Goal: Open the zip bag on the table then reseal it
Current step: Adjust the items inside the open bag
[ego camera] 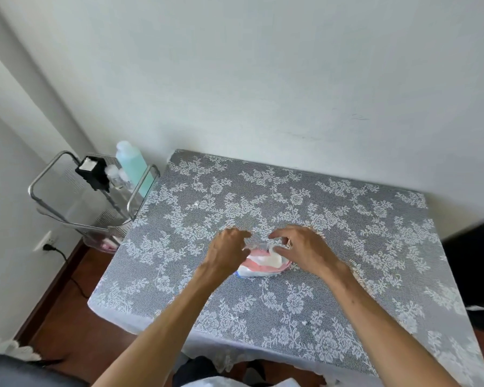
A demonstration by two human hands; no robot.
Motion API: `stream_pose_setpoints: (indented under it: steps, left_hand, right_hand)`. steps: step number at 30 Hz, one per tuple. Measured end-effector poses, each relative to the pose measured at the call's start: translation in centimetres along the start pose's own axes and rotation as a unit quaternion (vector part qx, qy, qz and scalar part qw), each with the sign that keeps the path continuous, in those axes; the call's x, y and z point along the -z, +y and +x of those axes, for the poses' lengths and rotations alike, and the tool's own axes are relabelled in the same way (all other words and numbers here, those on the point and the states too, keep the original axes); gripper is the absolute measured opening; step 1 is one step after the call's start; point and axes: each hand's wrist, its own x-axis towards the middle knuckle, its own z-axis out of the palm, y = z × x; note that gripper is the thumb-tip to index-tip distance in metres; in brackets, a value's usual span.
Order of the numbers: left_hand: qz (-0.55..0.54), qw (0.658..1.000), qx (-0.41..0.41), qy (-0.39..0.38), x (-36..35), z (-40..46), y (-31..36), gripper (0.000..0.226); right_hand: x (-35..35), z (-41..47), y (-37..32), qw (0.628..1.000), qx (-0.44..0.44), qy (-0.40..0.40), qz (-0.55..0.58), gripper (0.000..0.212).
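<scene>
The zip bag [263,265], clear with pink and white contents, lies near the middle of the frame on the table [347,289], its far top edge pinched by the fingers of the left hand [228,248] on its left end and the right hand [302,247] on its right end. Bare lace-patterned cloth spreads wide on every side of the bag, well clear of the table's edges. Off the table's upper-left corner stands a metal cart [95,196] holding a pale green bottle [132,166], with a plain white wall [263,79] behind and wooden floor [65,317] at lower left.
</scene>
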Motion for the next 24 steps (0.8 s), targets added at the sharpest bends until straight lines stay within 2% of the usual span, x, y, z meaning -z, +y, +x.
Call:
stream_pose_setpoints:
  steps: [3, 7, 10, 14, 20, 24]
  left_hand:
    - [-0.018, 0.999, 0.035, 0.005, 0.0, -0.4, -0.3, 0.026]
    - [-0.041, 0.997, 0.071, 0.009, 0.0, -0.8, -0.6, 0.010]
    - [-0.055, 0.995, 0.076, 0.023, 0.2, -0.8, -0.4, 0.012]
    - [-0.067, 0.994, 0.083, 0.033, 0.5, -0.3, 0.0, 0.013]
    - [-0.040, 0.992, 0.108, 0.046, 1.1, 0.8, 0.6, 0.020]
    - [-0.037, 0.992, 0.113, 0.038, 1.5, 1.2, 0.4, 0.018]
  right_hand:
    - [-0.4, 0.3, -0.3, 1.000, 0.008, 0.009, 0.022, 0.024]
    - [-0.7, 0.2, 0.0, 0.998, -0.018, -0.005, 0.054, 0.026]
    - [-0.7, 0.0, 0.2, 0.997, -0.035, -0.030, 0.064, 0.032]
    - [-0.6, 0.0, 0.4, 0.997, -0.040, -0.039, 0.056, 0.020]
    - [-0.2, -0.1, 0.3, 0.996, -0.044, -0.056, 0.049, 0.012]
    - [-0.2, -0.1, 0.6, 0.994, -0.052, -0.081, 0.057, 0.008]
